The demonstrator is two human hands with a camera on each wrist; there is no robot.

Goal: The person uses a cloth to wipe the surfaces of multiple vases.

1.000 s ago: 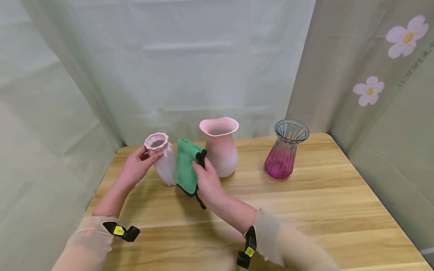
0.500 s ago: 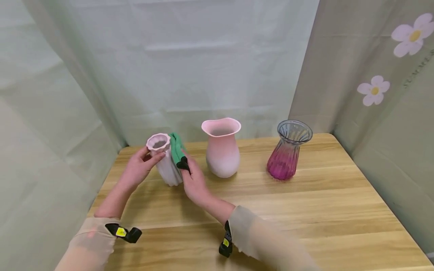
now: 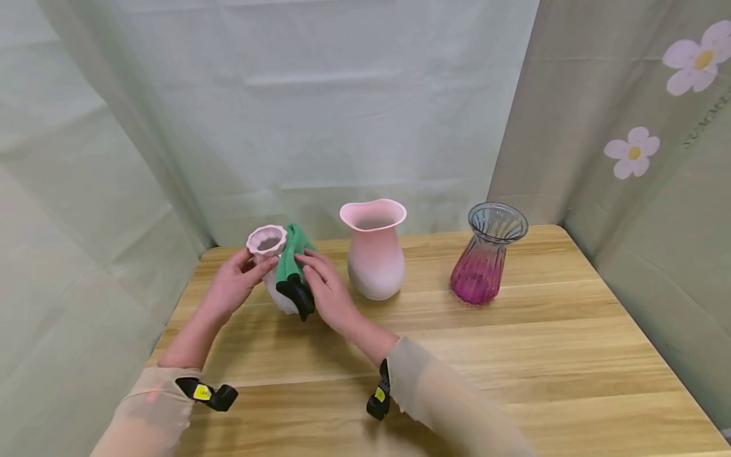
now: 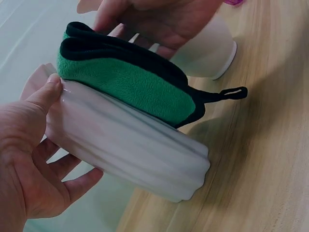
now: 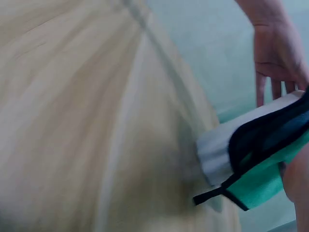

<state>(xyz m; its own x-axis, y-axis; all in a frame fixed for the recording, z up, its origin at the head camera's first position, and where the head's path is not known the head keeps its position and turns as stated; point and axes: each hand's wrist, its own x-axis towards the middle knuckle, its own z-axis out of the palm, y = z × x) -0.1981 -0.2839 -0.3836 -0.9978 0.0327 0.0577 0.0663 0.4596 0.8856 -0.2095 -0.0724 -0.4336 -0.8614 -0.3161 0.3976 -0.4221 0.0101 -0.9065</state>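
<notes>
A light wooden table (image 3: 514,355) stands in a corner. Pale green curtains (image 3: 320,108) hang behind it and on both sides; the right curtain (image 3: 639,152) has printed white flowers. The light is soft.

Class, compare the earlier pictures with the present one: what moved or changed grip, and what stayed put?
The right hand brought the green cloth leftward, from hanging beside the white ribbed vase to lying against its side, fingers now spread over it. The left hand keeps its grip near the vase's rim. The pink vase and purple glass vase stayed put on the table.
</notes>
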